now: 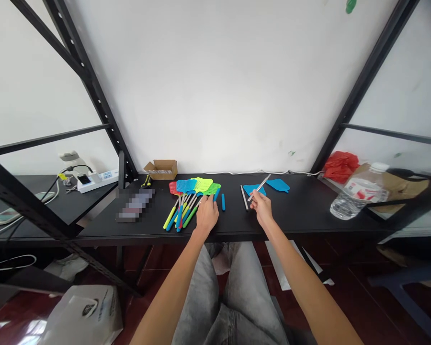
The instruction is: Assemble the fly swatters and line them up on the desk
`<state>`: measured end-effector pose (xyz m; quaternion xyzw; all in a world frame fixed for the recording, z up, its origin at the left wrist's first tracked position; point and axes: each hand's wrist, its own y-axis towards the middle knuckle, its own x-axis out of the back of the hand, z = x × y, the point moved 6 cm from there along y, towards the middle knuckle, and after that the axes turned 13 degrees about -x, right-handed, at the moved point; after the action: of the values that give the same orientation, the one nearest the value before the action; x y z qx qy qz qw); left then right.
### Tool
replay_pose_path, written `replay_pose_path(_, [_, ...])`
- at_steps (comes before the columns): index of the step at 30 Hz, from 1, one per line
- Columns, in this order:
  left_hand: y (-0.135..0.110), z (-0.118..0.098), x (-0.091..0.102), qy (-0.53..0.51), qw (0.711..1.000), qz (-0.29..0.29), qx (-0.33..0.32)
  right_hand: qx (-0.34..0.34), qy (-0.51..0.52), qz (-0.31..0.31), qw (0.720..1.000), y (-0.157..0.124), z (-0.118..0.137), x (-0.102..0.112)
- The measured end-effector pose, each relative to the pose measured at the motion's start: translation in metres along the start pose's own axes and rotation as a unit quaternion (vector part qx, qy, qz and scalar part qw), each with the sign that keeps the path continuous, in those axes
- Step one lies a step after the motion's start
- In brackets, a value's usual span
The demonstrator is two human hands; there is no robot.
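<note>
A pile of fly swatters (188, 199) with blue, green, yellow and red heads and handles lies on the black table (301, 211). My left hand (206, 215) rests on the table at the pile's right edge, fingers on a blue handle grip (216, 194). A second loose blue grip (223, 201) lies just to its right. My right hand (261, 207) pinches a thin metal rod (260, 186) that points up and away. Beneath the rod lie two blue swatter heads (277, 185), and another metal rod (244, 197) lies beside my right hand.
A small open cardboard box (161, 168) stands at the back. A power strip (96, 179) with cables sits at the left. A water bottle (359, 194), a red bag (340, 165) and a brown paper bag are on the right. Black shelf struts frame both sides.
</note>
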<state>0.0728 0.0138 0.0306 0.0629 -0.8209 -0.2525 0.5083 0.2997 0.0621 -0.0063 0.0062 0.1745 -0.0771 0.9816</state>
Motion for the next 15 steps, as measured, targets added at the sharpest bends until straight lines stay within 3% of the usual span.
replay_pose_path(8, [-0.005, 0.001, -0.007, -0.133, 0.991, 0.008, -0.026, -0.004, -0.043, 0.034, 0.999, -0.007, 0.001, -0.007])
replay_pose_path(15, [-0.003, -0.001, -0.007, -0.179, 0.983, 0.032, -0.025, 0.002, -0.045, 0.075, 0.996, -0.011, 0.004, -0.014])
